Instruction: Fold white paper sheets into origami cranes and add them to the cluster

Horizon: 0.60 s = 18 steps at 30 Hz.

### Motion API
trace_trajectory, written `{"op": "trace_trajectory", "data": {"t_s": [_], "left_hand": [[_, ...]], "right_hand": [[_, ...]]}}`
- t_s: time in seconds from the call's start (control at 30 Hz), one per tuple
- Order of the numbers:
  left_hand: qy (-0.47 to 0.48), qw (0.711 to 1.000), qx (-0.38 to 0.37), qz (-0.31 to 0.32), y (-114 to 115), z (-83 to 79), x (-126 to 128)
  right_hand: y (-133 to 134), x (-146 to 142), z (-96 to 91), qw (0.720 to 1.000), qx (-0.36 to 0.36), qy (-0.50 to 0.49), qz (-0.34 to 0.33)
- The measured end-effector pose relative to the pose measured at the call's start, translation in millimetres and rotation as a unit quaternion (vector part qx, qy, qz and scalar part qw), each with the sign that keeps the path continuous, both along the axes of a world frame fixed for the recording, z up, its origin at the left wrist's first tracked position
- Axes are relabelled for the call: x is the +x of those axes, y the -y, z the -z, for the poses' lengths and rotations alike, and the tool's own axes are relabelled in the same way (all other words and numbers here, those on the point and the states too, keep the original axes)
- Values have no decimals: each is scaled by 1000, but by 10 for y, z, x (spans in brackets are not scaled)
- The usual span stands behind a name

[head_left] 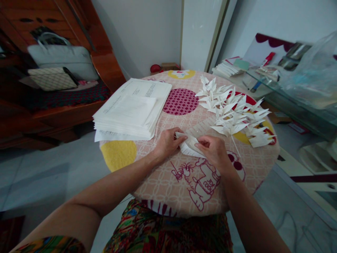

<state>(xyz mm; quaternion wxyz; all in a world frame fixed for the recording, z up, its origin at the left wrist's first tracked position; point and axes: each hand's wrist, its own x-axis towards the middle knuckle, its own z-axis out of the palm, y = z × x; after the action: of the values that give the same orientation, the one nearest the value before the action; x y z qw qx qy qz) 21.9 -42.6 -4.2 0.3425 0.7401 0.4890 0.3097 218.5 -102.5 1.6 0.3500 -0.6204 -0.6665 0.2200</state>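
Both hands pinch a partly folded sheet of white paper [190,144] near the middle of the round table. My left hand [170,141] is closed on its left edge, thumb on top. On the right side, my right hand [213,149] grips the paper between thumb and fingers. Printed lines show along its lower edge. Just beyond the hands lies a translucent strip, perhaps a ruler [201,127]. Many folded white paper pieces with pointed tips [229,107] cluster to the right. A stack of printed paper sheets [129,109] lies at the left, with smaller sheets on top.
A patterned cloth [163,182] covers the table. To the right, a glass shelf [289,105] bears a plastic bag [312,73], papers and metal bowls. At the left stands a wooden bench [105,66] with a grey bag [63,59] and a quilted purse [52,78].
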Motion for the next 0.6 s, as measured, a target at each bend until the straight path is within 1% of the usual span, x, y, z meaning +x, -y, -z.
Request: {"op": "trace_trajectory", "data": {"t_s": [0.07, 0.2, 0.27, 0.37, 0.43, 0.53, 0.6], "left_hand": [[-6, 1000, 15, -2, -5, 13, 9], [-17, 999, 37, -7, -15, 31, 12], [-20, 999, 38, -5, -20, 37, 12], [-21, 999, 42, 5, -32, 56, 16], [-21, 999, 47, 5, -43, 75, 18], [-22, 999, 36, -6, -62, 87, 12], [-13, 1000, 8, -5, -78, 73, -7]], "right_hand": [[21, -13, -7, 1000, 30, 4, -7], [59, -53, 3, 998, 59, -4, 2], [81, -78, 15, 996, 85, 12, -19], [122, -130, 36, 985, 121, 77, -92], [148, -172, 57, 973, 121, 145, -132], [176, -229, 87, 954, 88, 247, -144], [187, -253, 92, 945, 59, 290, -141]]}}
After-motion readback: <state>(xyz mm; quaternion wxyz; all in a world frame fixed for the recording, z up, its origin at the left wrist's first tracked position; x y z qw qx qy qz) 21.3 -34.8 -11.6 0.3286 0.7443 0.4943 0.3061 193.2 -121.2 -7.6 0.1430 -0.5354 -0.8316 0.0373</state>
